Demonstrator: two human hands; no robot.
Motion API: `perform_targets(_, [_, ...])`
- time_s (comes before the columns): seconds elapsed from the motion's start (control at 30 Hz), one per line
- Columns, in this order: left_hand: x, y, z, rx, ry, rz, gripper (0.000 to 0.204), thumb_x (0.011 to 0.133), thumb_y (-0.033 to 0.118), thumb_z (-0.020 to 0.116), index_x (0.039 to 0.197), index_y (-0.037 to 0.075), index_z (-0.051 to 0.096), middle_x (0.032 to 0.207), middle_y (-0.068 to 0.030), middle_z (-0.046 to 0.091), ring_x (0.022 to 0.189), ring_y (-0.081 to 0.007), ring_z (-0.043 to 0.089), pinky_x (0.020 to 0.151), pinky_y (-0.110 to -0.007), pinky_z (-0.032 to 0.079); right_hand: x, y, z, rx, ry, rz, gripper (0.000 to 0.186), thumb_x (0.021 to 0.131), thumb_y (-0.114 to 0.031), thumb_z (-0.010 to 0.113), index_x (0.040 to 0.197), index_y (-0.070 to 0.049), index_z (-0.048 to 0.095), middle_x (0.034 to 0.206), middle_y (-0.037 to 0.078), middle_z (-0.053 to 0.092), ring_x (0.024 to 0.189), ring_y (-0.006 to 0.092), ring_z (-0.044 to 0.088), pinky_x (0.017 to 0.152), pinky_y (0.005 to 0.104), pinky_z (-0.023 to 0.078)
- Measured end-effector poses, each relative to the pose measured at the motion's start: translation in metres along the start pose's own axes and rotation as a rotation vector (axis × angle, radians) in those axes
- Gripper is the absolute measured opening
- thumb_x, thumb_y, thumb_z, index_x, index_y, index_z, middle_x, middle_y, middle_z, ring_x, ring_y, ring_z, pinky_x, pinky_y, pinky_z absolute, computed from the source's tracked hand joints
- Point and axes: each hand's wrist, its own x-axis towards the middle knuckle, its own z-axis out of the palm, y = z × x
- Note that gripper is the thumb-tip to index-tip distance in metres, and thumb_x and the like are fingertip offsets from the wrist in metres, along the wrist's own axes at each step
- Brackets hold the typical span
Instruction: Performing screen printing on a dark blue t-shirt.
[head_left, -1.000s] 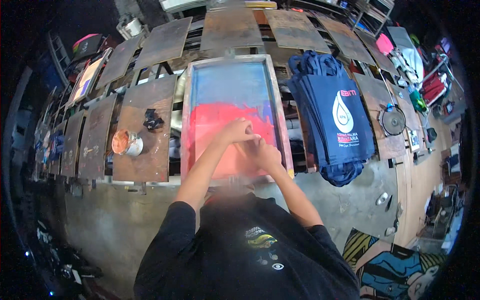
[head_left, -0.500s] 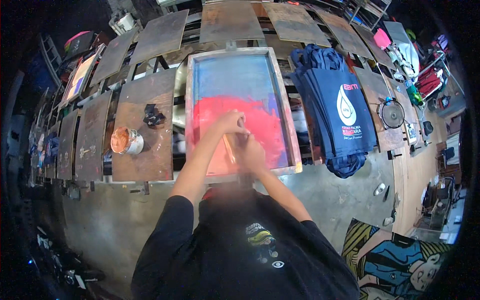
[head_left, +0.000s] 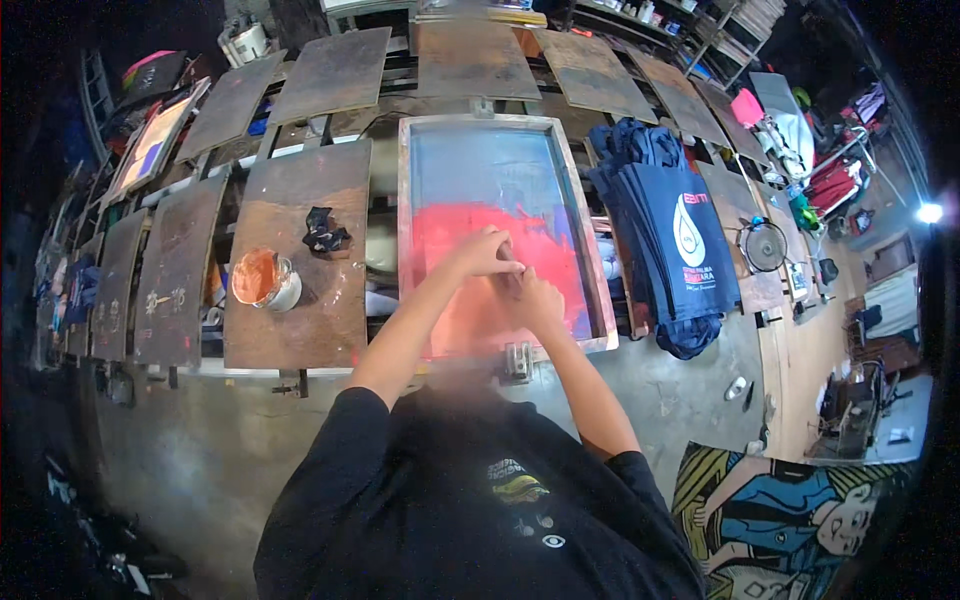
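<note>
A wooden-framed printing screen (head_left: pixel 404 200) lies in front of me. Its mesh (head_left: pixel 490 170) is blue at the far end, and red ink (head_left: pixel 445 225) covers the middle and near part. Over the red area, my left hand (head_left: pixel 484 253) and my right hand (head_left: pixel 540 302) are closed on a squeegee (head_left: pixel 511 284), the left one farther away. Fingers and blur hide most of the squeegee, so its blade cannot be made out. A metal clamp (head_left: pixel 518 362) shows at the screen's near edge.
Left of the screen, a board (head_left: pixel 295 200) bears a tub of orange ink (head_left: pixel 265 280) and a crumpled black scrap (head_left: pixel 325 232). Navy tote bags (head_left: pixel 670 240) lie stacked on the right. Beyond them sits a round fan (head_left: pixel 764 246). More boards (head_left: pixel 475 62) line the far side.
My view has shifted, so the screen and boards sit a little lower and differently across the picture. Both hands keep their grip on the squeegee, which now shows less of its wooden part.
</note>
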Motion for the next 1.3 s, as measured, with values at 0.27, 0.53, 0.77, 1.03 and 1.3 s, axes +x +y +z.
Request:
perform_targets(0.27, [-0.008,-0.009,0.011,-0.068,0.018,0.030,0.052,0.072,0.052,0.078,0.092,0.007,0.063,0.104,-0.0169,0.061,0.097,-0.0324,0.061,0.081,-0.044,0.051,-0.031,-0.043,0.022,-0.071,0.168,0.167,0.021,0.086,-0.013,0.057,0.103,-0.004,0.049,0.081,0.020,0.069,0.079,0.0400,0.069,0.066,0.0506,0.055])
perform_targets(0.53, [-0.043,-0.016,0.023,-0.119,0.245,-0.110,0.025,0.073,0.029,0.069,0.085,0.008,0.062,0.094,-0.0158,0.059,0.087,-0.0351,0.062,0.075,-0.045,0.052,-0.043,-0.077,0.060,-0.292,0.286,0.173,0.013,0.089,-0.016,0.055,0.099,-0.007,0.050,0.072,0.014,0.068,0.071,0.0331,0.070,0.057,0.0440,0.054])
perform_targets(0.77, [-0.058,-0.035,0.019,-0.142,0.219,0.022,0.019,0.074,0.023,0.067,0.084,0.008,0.061,0.094,-0.0175,0.057,0.084,-0.0358,0.061,0.073,-0.046,0.051,-0.055,-0.120,0.093,-0.208,0.297,0.311,0.020,0.091,-0.024,0.057,0.097,-0.006,0.053,0.078,0.016,0.068,0.070,0.0317,0.069,0.060,0.0438,0.055])
perform_targets(1.03, [-0.033,-0.027,0.021,-0.101,0.050,0.243,0.022,0.073,0.026,0.068,0.086,0.008,0.063,0.091,-0.0176,0.057,0.085,-0.0347,0.059,0.075,-0.044,0.051,-0.054,-0.106,0.078,0.080,0.249,0.401,0.024,0.089,-0.025,0.060,0.099,-0.003,0.057,0.086,0.019,0.067,0.081,0.0386,0.067,0.069,0.0494,0.052])
perform_targets(1.3, [-0.029,-0.009,0.023,-0.154,0.072,0.122,0.019,0.073,0.024,0.066,0.082,0.008,0.063,0.091,-0.0181,0.056,0.088,-0.0349,0.058,0.078,-0.043,0.050,-0.061,-0.074,0.080,-0.085,0.472,0.196,0.028,0.089,-0.030,0.059,0.094,-0.003,0.056,0.076,0.018,0.066,0.073,0.0384,0.067,0.060,0.0505,0.051])
